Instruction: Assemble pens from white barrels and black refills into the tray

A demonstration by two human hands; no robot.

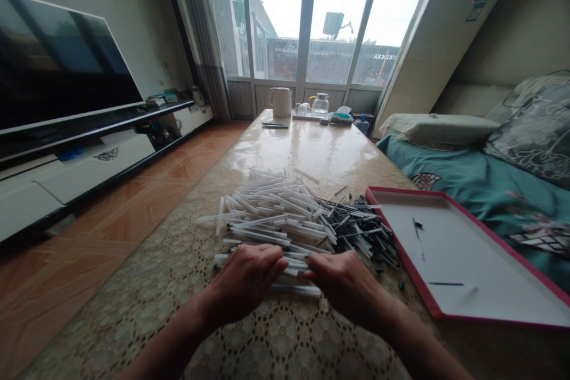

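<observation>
My left hand (249,273) is closed, its fingers curled around one end of a thin white pen (295,256). Facing it, my right hand (345,279) pinches the other end, where a dark tip shows at the fingertips. Just beyond both hands lies a loose heap of white pen barrels (274,202), some with black ends. Against its right side rests a pile of dark pen refills (363,228). A small black cap (401,286) sits on the table near my right wrist. My fingers hide part of the held pen.
A red-rimmed white tray (485,243) at right holds a capped pen (417,234) and a dark refill (446,284). The long table (178,285) wears a patterned cover. At its far end stand a pitcher (280,102), a glass jar (320,104) and tissues (342,116).
</observation>
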